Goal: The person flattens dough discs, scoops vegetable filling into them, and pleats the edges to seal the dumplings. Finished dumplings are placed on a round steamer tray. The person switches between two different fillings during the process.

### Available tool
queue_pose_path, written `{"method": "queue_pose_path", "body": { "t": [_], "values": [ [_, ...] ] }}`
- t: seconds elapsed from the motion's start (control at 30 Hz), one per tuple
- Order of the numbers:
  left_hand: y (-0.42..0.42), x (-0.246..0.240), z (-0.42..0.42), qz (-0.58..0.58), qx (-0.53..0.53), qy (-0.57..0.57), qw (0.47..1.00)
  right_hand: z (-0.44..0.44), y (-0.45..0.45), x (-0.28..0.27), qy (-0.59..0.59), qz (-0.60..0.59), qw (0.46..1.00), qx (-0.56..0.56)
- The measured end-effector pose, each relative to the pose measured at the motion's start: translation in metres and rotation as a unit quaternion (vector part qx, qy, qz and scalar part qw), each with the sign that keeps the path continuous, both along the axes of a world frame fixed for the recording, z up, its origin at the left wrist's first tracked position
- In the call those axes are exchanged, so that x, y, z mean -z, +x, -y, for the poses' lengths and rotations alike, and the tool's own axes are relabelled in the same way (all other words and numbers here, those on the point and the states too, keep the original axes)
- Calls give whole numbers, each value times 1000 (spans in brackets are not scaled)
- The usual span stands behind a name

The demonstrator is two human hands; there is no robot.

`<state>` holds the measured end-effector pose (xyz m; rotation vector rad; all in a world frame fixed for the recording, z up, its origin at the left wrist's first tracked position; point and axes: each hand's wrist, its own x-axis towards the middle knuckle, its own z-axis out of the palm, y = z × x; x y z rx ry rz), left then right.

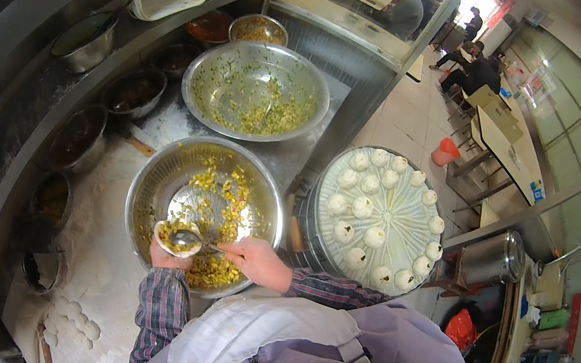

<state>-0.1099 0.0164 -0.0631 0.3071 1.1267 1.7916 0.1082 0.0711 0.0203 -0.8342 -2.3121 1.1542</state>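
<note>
My left hand (169, 258) cups a round dough wrapper (163, 230) heaped with chopped yellow-green filling. It is above the near left side of a large steel bowl (141, 184). My right hand (259, 263) grips a metal spoon (188, 237), whose bowl rests on the filling in the wrapper. More filling (213, 273) lies in the steel bowl, thickest near its front and along the right side. To the right, a round steamer tray (387, 228) with a pale ribbed liner carries several shaped white buns (362, 207), some with dark filling showing at the top.
A second steel bowl (255, 91) with green filling stands behind. Smaller bowls (134, 90) line the left edge. Several dough pieces (70, 322) and a wooden rolling pin (45, 348) lie on the floured worktop (105, 242). Past a glass partition, seated people (471, 67) are at tables.
</note>
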Motion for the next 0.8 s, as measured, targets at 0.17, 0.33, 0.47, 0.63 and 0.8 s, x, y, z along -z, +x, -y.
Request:
{"method": "queue_pose_path", "body": {
  "t": [0.17, 0.33, 0.47, 0.63, 0.8],
  "values": [
    [24, -7, -9, 171, -43, 66, 982, 1, -5, 14, -597, 9, 802, 8],
    [19, -29, -2, 151, -136, -9, 979, -39, 5, 12, -391, 77, 913, -91],
    [-8, -45, 1, 83, -135, 59, 986, -54, 4, 30, 148, 275, 945, -97],
    [-34, -49, -1, 175, -115, 86, 974, -31, -10, 36, -17, 203, 953, -225],
    [-25, -31, 8, 182, -47, 56, 981, -19, 1, -4, 2, 97, 994, -49]
  ]
}}
